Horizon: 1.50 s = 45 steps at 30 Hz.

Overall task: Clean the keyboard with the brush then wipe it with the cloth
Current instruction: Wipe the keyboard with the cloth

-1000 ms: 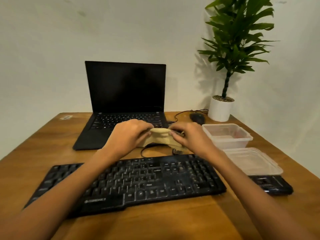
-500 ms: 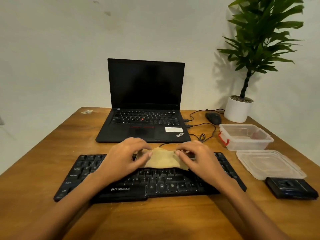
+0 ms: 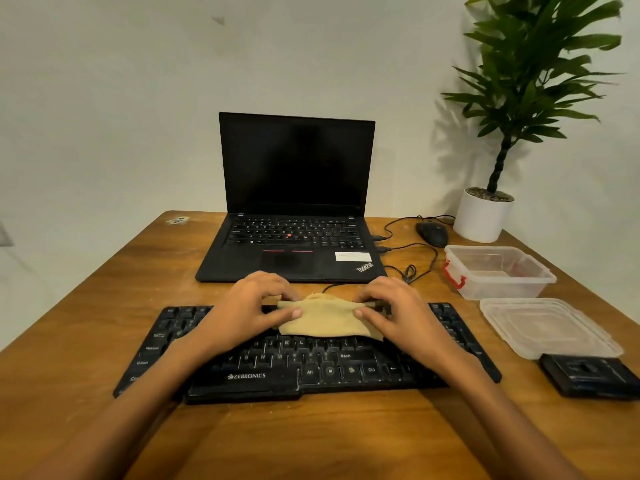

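While the left hand and the right hand hold the tan cloth between them, it hangs spread over the upper middle rows of the black keyboard. Each hand pinches one end of the cloth's top edge: the thumb lies on the near face and the curled fingers close over the far side. The cloth's lower edge reaches down to the letter rows, and its right corner droops a little lower than the left. Whether it lies on the keys or hangs just above them cannot be told.

The keyboard sits crosswise on the wooden counter, close to the near edge, with both forearms passing over its front. Just behind it stands an open black laptop with a dark screen. Thin black cables run from the laptop's right side, and one leads to a black mouse near the back right corner. Beside the mouse stands a leafy plant in a white pot. To the right of the keyboard sits a clear plastic box with a red clasp, and its clear lid lies flat in front of it. Touching the lid's near edge is a flat black object, which cannot be made out further.
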{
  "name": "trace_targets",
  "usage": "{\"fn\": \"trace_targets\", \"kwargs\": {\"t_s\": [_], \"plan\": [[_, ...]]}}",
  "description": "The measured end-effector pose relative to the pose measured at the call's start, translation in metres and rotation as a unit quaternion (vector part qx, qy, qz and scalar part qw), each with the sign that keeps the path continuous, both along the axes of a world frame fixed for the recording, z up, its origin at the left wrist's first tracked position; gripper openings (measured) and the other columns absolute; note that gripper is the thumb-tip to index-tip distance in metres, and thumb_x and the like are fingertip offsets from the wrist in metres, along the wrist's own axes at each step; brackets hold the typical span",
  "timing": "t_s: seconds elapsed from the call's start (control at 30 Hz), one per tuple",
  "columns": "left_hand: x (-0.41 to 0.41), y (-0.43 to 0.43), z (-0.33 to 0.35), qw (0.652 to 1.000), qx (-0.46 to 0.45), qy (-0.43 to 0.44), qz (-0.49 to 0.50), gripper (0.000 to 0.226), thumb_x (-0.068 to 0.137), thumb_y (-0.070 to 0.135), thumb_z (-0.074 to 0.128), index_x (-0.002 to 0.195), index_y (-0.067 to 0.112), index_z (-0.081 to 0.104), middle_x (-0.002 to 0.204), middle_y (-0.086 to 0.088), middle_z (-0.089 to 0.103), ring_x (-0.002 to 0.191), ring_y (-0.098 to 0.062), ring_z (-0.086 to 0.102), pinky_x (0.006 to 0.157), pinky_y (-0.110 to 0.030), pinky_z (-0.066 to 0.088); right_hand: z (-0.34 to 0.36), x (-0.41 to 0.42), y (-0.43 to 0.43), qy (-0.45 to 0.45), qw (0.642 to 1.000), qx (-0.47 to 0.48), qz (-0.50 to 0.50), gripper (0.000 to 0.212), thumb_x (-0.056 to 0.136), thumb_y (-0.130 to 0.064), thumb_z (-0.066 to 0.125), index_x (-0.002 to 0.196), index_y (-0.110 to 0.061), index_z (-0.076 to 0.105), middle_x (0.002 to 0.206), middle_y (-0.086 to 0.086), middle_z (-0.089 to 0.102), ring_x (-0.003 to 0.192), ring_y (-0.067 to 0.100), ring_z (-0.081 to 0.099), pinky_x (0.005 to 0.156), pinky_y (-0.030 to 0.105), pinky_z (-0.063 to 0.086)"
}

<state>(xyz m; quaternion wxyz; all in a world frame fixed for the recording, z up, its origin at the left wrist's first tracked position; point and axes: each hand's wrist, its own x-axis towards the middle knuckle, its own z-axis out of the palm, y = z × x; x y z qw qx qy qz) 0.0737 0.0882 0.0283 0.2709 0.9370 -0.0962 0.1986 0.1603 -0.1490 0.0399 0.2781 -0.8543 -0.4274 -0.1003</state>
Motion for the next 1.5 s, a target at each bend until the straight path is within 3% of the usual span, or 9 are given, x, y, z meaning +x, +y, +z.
{"fn": "trace_targets", "kwargs": {"t_s": [0.13, 0.33, 0.57, 0.67, 0.83, 0.93, 1.07, 1.27, 1.5], "plan": [[-0.014, -0.004, 0.008, 0.997, -0.030, -0.060, -0.046, 0.025, 0.072, 0.052, 0.064, 0.085, 0.032, 0.072, 0.098, 0.021, 0.065, 0.100, -0.001, 0.056, 0.085, -0.018, 0.044, 0.003, -0.014, -0.015, 0.026, 0.998, 0.046, 0.038, 0.017, 0.080, -0.033, 0.063, 0.094, -0.025, 0.067, 0.094, -0.022, 0.056, 0.097, -0.001, 0.048, 0.082, 0.022, 0.043], [-0.039, -0.010, 0.002, 0.994, -0.029, 0.039, -0.098, 0.025, 0.070, 0.052, 0.067, 0.085, 0.032, 0.072, 0.095, 0.019, 0.063, 0.098, -0.004, 0.054, 0.084, -0.020, 0.043, -0.013, -0.040, -0.038, 0.029, 0.996, 0.013, 0.088, 0.026, 0.076, -0.050, 0.056, 0.090, -0.031, 0.068, 0.099, -0.026, 0.056, 0.107, -0.004, 0.045, 0.086, 0.012, 0.039], [-0.045, -0.016, 0.004, 0.991, -0.053, 0.080, -0.098, 0.033, 0.079, 0.056, 0.056, 0.080, 0.028, 0.073, 0.089, 0.015, 0.066, 0.098, -0.008, 0.055, 0.085, -0.017, 0.039, -0.017, -0.053, -0.040, 0.085, 0.996, 0.039, 0.006, 0.034, 0.077, -0.059, 0.048, 0.094, -0.034, 0.064, 0.095, -0.026, 0.055, 0.102, -0.007, 0.047, 0.086, 0.014, 0.038], [-0.037, -0.018, 0.005, 0.994, -0.055, 0.052, -0.076, 0.036, 0.080, 0.058, 0.052, 0.091, 0.030, 0.071, 0.099, 0.020, 0.065, 0.105, -0.001, 0.054, 0.089, -0.016, 0.038, -0.011, -0.046, -0.039, 0.051, 0.991, 0.033, -0.115, 0.024, 0.084, -0.047, 0.051, 0.097, -0.030, 0.062, 0.092, -0.020, 0.057, 0.092, -0.002, 0.051, 0.079, 0.020, 0.043], [-0.026, -0.021, 0.002, 0.989, 0.042, 0.120, -0.074, 0.049, 0.080, 0.064, 0.047, 0.122, 0.040, 0.054, 0.137, 0.025, 0.040, 0.127, 0.013, 0.026, 0.106, -0.018, 0.022, -0.012, -0.050, -0.025, 0.038, 0.975, -0.060, -0.211, 0.050, 0.082, -0.063, 0.040, 0.110, -0.025, 0.057, 0.101, -0.010, 0.057, 0.097, 0.007, 0.047, 0.076, 0.026, 0.045], [-0.024, -0.029, 0.002, 0.978, 0.097, 0.157, -0.094, 0.055, 0.082, 0.060, 0.046, 0.133, 0.040, 0.042, 0.145, 0.027, 0.019, 0.133, 0.013, 0.008, 0.106, -0.011, 0.006, -0.008, -0.052, -0.015, 0.047, 0.968, -0.087, -0.229, 0.058, 0.080, -0.067, 0.042, 0.115, -0.022, 0.054, 0.106, -0.007, 0.056, 0.105, 0.011, 0.043, 0.072, 0.027, 0.039], [-0.021, -0.031, 0.000, 0.973, 0.113, 0.171, -0.103, 0.056, 0.084, 0.059, 0.043, 0.137, 0.041, 0.035, 0.146, 0.026, 0.012, 0.132, 0.014, 0.001, 0.106, -0.011, -0.002, -0.007, -0.051, -0.003, 0.067, 0.967, -0.096, -0.225, 0.047, 0.081, -0.057, 0.054, 0.109, -0.019, 0.054, 0.104, -0.004, 0.056, 0.103, 0.015, 0.046, 0.071, 0.029, 0.040], [-0.021, -0.031, -0.004, 0.972, 0.113, 0.175, -0.104, 0.055, 0.087, 0.058, 0.042, 0.138, 0.041, 0.033, 0.149, 0.023, 0.012, 0.136, 0.010, 0.001, 0.111, -0.018, -0.005, 0.001, -0.051, 0.003, 0.172, 0.967, 0.021, -0.189, 0.018, 0.080, -0.030, 0.067, 0.090, -0.017, 0.060, 0.071, -0.012, 0.052, 0.075, 0.011, 0.052, 0.065, 0.027, 0.040], [-0.023, -0.026, -0.003, 0.977, 0.087, 0.162, -0.110, 0.054, 0.087, 0.057, 0.043, 0.137, 0.042, 0.031, 0.145, 0.025, 0.011, 0.133, 0.013, 0.003, 0.103, -0.005, -0.007, 0.018, -0.056, 0.028, 0.144, 0.974, 0.088, -0.151, 0.035, 0.077, -0.022, 0.067, 0.111, -0.021, 0.060, 0.101, -0.006, 0.060, 0.094, 0.010, 0.054, 0.082, 0.030, 0.045]]}}
